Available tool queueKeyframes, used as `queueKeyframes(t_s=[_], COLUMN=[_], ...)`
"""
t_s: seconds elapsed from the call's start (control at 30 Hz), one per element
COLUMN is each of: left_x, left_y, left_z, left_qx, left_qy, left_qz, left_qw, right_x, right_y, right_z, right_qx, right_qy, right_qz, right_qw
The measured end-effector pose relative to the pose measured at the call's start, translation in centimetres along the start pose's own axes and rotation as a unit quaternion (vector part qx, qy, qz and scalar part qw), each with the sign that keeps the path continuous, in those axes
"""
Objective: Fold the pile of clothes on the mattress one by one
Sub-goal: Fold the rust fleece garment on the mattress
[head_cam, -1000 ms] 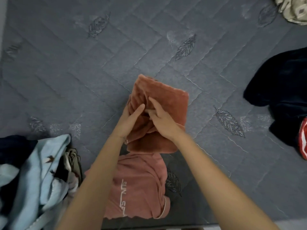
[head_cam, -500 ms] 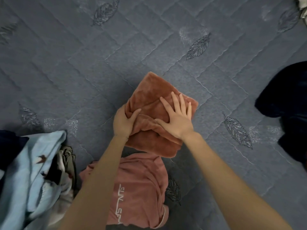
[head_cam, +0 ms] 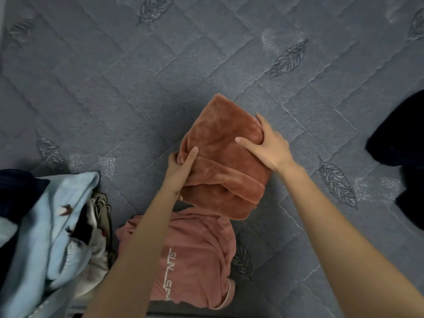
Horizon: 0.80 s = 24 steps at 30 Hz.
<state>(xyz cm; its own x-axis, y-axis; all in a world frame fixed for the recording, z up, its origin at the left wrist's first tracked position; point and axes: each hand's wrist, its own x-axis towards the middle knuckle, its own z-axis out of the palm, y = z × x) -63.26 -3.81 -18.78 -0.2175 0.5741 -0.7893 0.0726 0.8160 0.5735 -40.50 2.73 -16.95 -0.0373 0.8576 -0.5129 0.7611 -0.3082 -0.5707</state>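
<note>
A folded rust-orange fleece garment point(head_cam: 220, 143) is held just above the grey quilted mattress point(head_cam: 114, 88) in the middle of the view. My left hand point(head_cam: 180, 166) grips its left edge, thumb on top and fingers underneath. My right hand point(head_cam: 268, 145) grips its right edge, thumb across the top. Below it lies a folded pink T-shirt point(head_cam: 197, 255) with white lettering. A pile of unfolded clothes point(head_cam: 46, 226), light blue on top, sits at the lower left.
Dark navy clothing point(head_cam: 399, 138) lies at the right edge. The mattress's near edge runs along the bottom of the view. Bare mattress stretches across the whole upper half.
My right hand went from pressing flat on the fleece to gripping its right edge. Both hands now hold the bundle by its sides, and it looks slightly raised and turned.
</note>
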Motion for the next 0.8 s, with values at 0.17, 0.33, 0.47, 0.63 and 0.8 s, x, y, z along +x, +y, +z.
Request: queueKeyframes(t_s=[0.17, 0.33, 0.47, 0.63, 0.8], left_x=[0.0, 0.4, 0.3, 1.5, -1.0], left_y=[1.5, 5.6, 8.4, 8.8, 5.0], left_z=[0.8, 4.3, 6.9, 9.2, 8.1], left_qx=[0.009, 0.092, 0.089, 0.275, 0.211], left_qy=[-0.029, -0.080, -0.064, 0.047, 0.149], left_qz=[0.108, 0.294, 0.374, 0.395, 0.402], left_qw=[0.994, 0.948, 0.921, 0.875, 0.879], right_x=[-1.7, -4.4, -5.5, -6.3, -6.8], right_y=[1.4, 4.1, 5.3, 6.6, 6.6], right_z=[-2.4, -4.3, -4.5, -2.5, -0.9], right_qx=[0.115, 0.250, 0.385, 0.389, 0.371], right_qy=[-0.133, -0.174, 0.021, 0.023, 0.176], right_qz=[0.076, 0.091, 0.088, 0.143, 0.211], right_qw=[0.981, 0.948, 0.918, 0.910, 0.887])
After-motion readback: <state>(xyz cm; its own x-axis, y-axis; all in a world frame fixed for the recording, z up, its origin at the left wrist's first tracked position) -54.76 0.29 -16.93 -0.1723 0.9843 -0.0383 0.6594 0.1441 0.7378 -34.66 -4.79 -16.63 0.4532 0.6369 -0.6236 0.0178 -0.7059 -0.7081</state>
